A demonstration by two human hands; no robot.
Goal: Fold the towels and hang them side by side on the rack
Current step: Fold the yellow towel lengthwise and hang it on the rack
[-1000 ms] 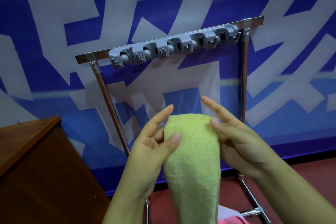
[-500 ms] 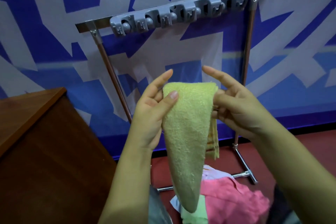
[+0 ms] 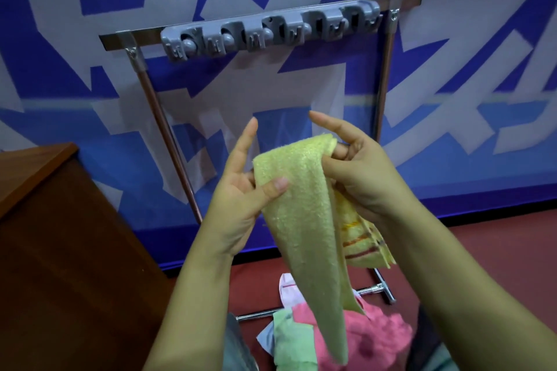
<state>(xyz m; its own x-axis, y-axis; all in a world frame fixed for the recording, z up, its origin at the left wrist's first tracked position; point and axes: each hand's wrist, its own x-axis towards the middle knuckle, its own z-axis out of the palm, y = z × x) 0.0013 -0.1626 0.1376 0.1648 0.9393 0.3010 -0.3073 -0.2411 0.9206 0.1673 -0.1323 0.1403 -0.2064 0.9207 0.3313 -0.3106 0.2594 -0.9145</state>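
A folded yellow towel (image 3: 304,220) hangs in front of me, its narrow end pointing down. My left hand (image 3: 241,193) pinches its upper left edge with the thumb on the front, index finger pointing up. My right hand (image 3: 358,172) grips the upper right corner, where striped inner layers show below. The metal rack (image 3: 387,75) stands behind against the wall, its top bar carrying a grey clip holder (image 3: 271,30) with nothing hanging on it.
A pile of towels, pink (image 3: 373,337) and green (image 3: 294,346), lies on the red floor under my hands by the rack's base bar (image 3: 372,289). A brown wooden cabinet (image 3: 54,250) stands at the left. The blue and white wall (image 3: 467,99) is close behind.
The towel's top edge has tilted, right corner higher, and spread wider between my hands. The view has dropped and pulled back, showing more of the pile on the floor.
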